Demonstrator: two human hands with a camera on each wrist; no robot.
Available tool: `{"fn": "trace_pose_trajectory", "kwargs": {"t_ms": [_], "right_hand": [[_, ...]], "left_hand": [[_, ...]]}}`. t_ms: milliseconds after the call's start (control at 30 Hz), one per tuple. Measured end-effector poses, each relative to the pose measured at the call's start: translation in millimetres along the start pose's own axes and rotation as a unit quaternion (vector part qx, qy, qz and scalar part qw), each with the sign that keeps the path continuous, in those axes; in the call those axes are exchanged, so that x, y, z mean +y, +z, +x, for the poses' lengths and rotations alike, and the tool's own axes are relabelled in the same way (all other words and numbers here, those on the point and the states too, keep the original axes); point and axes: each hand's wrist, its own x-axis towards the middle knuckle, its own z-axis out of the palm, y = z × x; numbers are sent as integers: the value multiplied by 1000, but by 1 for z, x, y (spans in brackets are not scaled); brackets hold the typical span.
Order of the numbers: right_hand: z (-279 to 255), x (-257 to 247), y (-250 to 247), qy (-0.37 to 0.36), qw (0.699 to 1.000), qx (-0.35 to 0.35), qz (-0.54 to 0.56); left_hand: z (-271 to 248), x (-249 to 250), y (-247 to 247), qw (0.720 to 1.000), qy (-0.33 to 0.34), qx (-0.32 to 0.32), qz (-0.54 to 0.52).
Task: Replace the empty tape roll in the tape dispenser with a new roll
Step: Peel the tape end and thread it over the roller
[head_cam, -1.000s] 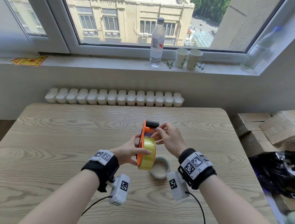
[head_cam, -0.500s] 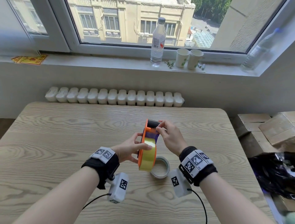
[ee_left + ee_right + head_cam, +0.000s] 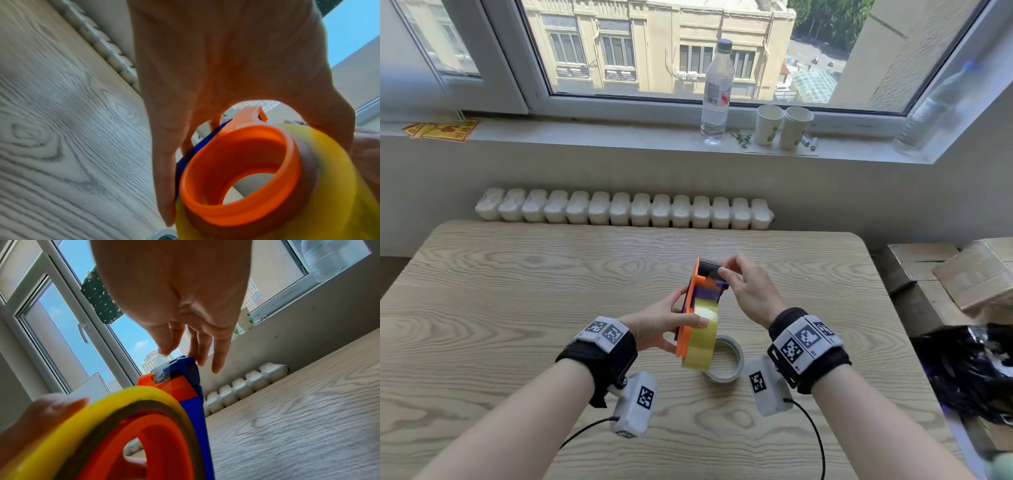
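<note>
The person is holding the orange tape dispenser (image 3: 690, 305) upright above the wooden table (image 3: 517, 308), near its middle. The left hand (image 3: 661, 322) is grasping the dispenser's round body: the thumb is lying across the yellow tape roll (image 3: 702, 337) on the near face, and the other fingers are wrapping round the far side of the orange plate. The yellow tape roll is sitting on the dispenser's orange hub (image 3: 240, 175), which is showing through the roll's centre in the left wrist view.

The right hand (image 3: 751, 293) is reaching over the top end of the dispenser. Its thumb and forefinger are pinching at the black roller (image 3: 710, 267), where a clear tape end (image 3: 164, 368) is running up from the roll across the blue guide (image 3: 191, 374). The remaining fingers are hanging loosely extended beside the blue guide. Whether the fingertips are gripping the tape end itself or only pressing it onto the roller cannot be told.

The empty tape roll (image 3: 724, 359), a pale ring, is lying flat on the table just behind and to the right of the dispenser, between the two wrists.

On the windowsill, a clear water bottle (image 3: 717, 92) is standing beside two paper cups (image 3: 782, 126). A white radiator (image 3: 623, 212) is running along the wall behind the table. Cardboard boxes (image 3: 955, 277) are standing to the right of the table.
</note>
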Motion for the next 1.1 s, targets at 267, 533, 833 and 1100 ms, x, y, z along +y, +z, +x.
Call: {"fn": "trace_pose_trajectory", "kwargs": {"t_ms": [267,533,833,1100], "right_hand": [[1,-1,2,-1,1000,-9,27],[-2,-5,-5,9,993,-106,49],[1,2,-6,-26,999,-36,15],[-3,-1,-4,1,993,-68,93]], "left_hand": [[0,2,-3,1000,-4,17,9],[-4,2,-4,999,-18,-14,-25],[-1,2,-4,999,-28,1,-35],[0,1,-3,998,-31,28,-46]]}}
